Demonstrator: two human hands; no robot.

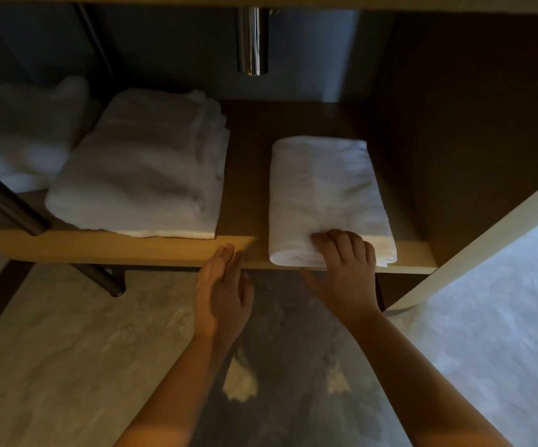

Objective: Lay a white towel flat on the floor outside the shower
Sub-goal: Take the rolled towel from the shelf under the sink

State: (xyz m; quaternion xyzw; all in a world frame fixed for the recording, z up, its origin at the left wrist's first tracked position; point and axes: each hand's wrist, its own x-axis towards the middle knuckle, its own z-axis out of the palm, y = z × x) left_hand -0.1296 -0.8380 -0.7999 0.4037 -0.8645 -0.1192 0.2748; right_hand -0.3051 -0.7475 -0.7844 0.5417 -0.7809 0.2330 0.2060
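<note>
White folded towel (pixel 325 195) lies on the wooden shelf (pixel 100 250) at 2 o'clock — the right hand (pixel 346 269) curls its fingers over its near end, thumb probably beneath. Left hand (pixel 222 295), fingers straight and together, hovers at 7 o'clock; towel stack (pixel 138 169) at 10 o'clock.

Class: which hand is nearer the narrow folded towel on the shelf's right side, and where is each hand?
Right. The right hand grips the near end of the narrow towel; the left hand is apart from it, to its left, open by the shelf edge.
</note>
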